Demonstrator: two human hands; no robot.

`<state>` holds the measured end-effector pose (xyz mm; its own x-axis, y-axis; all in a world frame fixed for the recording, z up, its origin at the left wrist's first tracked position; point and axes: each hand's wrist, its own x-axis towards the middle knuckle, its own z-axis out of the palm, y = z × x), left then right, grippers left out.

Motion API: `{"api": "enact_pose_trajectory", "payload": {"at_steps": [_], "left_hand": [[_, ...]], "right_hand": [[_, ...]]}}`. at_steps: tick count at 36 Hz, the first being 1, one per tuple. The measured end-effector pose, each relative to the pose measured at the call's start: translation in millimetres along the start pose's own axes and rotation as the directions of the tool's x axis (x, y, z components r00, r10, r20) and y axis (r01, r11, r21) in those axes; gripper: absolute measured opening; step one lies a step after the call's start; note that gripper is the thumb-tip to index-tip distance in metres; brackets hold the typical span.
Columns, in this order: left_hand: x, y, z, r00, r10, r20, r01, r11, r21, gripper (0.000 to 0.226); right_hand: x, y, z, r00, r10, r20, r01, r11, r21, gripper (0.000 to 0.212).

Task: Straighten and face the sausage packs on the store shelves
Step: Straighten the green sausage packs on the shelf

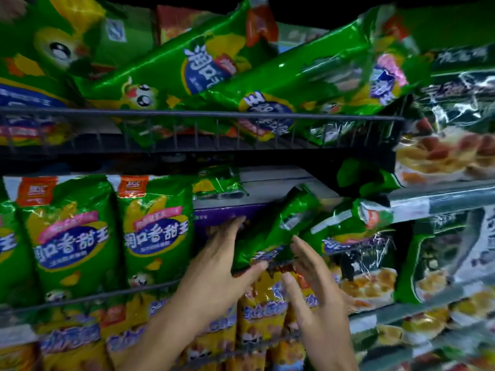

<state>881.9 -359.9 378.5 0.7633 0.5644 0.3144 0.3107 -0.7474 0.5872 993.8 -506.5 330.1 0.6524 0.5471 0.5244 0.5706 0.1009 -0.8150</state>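
Observation:
A tilted green sausage pack (270, 231) leans in the gap on the middle shelf. My left hand (219, 258) grips its lower left edge, thumb under the pack and fingers behind it. My right hand (308, 269) is beside its lower right corner, fingers spread, touching or nearly touching it. Two upright green packs (155, 228) face forward to the left. On the top shelf several green packs (203, 65) lie slanted across each other.
A wire shelf rail (203, 116) fronts the top shelf. A purple box (222, 212) sits behind the held pack. Yellow packs (262, 311) fill the lower shelf. Dark green packs with food pictures (442, 145) stand on the right shelves.

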Motion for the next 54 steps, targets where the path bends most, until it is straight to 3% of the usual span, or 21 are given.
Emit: {"api": "enact_pose_trajectory", "payload": {"at_steps": [4, 8, 14, 19, 23, 25, 29, 31, 33, 35, 39, 42, 46, 50, 54], "left_hand": [[17.5, 3.4, 17.6, 0.998, -0.055, -0.012, 0.056, 0.998, 0.031, 0.089], [24.5, 7.7, 27.1, 0.989, -0.069, -0.132, 0.081, 0.993, 0.088, 0.072], [13.8, 13.0, 28.5, 0.949, -0.088, -0.302, 0.071, 0.995, -0.068, 0.052], [-10.8, 30.6, 20.2, 0.851, -0.189, -0.491, 0.039, 0.953, -0.300, 0.056], [-33.5, 37.2, 17.2, 0.774, -0.273, -0.572, -0.104, 0.835, -0.540, 0.060], [-39.7, 40.1, 16.0, 0.750, -0.303, -0.589, -0.190, 0.753, -0.630, 0.049], [-48.8, 42.2, 15.3, 0.753, -0.377, -0.540, -0.303, 0.529, -0.792, 0.050], [-54.6, 42.6, 16.1, 0.773, -0.410, -0.483, -0.301, 0.434, -0.849, 0.053], [-62.0, 39.9, 18.2, 0.786, -0.445, -0.429, -0.274, 0.371, -0.887, 0.042], [-68.7, 35.7, 21.1, 0.798, -0.458, -0.391, -0.238, 0.357, -0.903, 0.037], [-81.1, 29.4, 22.2, 0.825, -0.442, -0.353, -0.188, 0.374, -0.908, 0.062], [-88.2, 22.3, 10.5, 0.840, -0.461, -0.287, -0.181, 0.259, -0.949, 0.088], [-94.3, -4.5, -11.7, 0.820, -0.501, -0.276, -0.293, 0.047, -0.955, 0.090], [-102.5, -18.9, -26.1, 0.835, -0.471, -0.283, -0.275, 0.088, -0.957, 0.110], [-109.0, -39.1, -34.4, 0.842, -0.444, -0.306, -0.185, 0.295, -0.937, 0.100]], "right_hand": [[5.8, 11.9, -3.6, 1.000, 0.014, 0.011, -0.016, 0.985, 0.170, 0.050], [9.3, 15.9, -7.1, 0.998, 0.034, 0.054, -0.048, 0.959, 0.280, 0.049], [7.3, 13.1, -12.9, 0.993, 0.057, 0.104, -0.091, 0.929, 0.359, 0.046], [-2.6, 3.1, -6.1, 0.998, 0.057, -0.032, -0.036, 0.883, 0.468, 0.038], [-13.2, -1.8, 8.8, 0.981, 0.155, -0.120, -0.054, 0.801, 0.596, 0.040], [-15.7, -3.4, 16.2, 0.985, 0.169, -0.022, -0.119, 0.773, 0.623, 0.048], [-20.1, -8.5, 28.3, 0.950, 0.151, 0.273, -0.297, 0.700, 0.649, 0.084], [-23.9, -14.4, 34.6, 0.913, 0.179, 0.367, -0.393, 0.628, 0.671, 0.102], [-27.8, -19.6, 41.1, 0.891, 0.181, 0.417, -0.443, 0.552, 0.706, 0.103], [-31.2, -25.4, 45.7, 0.891, 0.197, 0.409, -0.450, 0.509, 0.734, 0.094], [-35.8, -34.4, 49.0, 0.898, 0.272, 0.346, -0.437, 0.454, 0.776, 0.076], [-33.0, -38.2, 42.2, 0.919, 0.315, 0.237, -0.371, 0.488, 0.790, 0.073], [-21.7, -41.2, 25.9, 0.942, 0.317, 0.108, -0.280, 0.568, 0.774, 0.073], [-11.6, -43.4, 13.9, 0.949, 0.315, 0.023, -0.222, 0.614, 0.758, 0.074], [-5.9, -46.8, 3.6, 0.945, 0.326, -0.031, -0.193, 0.630, 0.752, 0.082]]}}
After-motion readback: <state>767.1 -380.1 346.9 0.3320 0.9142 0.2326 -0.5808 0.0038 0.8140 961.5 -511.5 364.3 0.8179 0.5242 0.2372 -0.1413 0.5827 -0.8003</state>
